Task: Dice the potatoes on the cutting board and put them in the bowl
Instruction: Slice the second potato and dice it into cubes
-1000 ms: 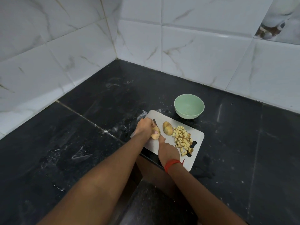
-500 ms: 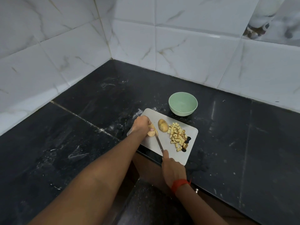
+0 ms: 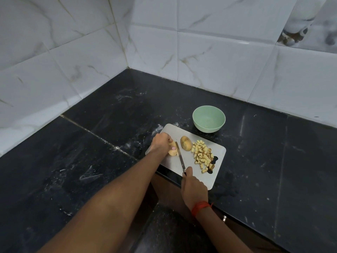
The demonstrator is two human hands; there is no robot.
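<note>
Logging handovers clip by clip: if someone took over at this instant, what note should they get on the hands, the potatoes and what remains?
Left hand holds a potato piece down on the cutting board.
Right hand grips the knife, with its blade right beside that piece.
A potato half lies mid-board, and the diced cubes are piled on the board's right part.
The green bowl behind the board looks empty.
Done: one batch diced.
Left: dice the held piece and the half, then move all the cubes into the bowl.
</note>
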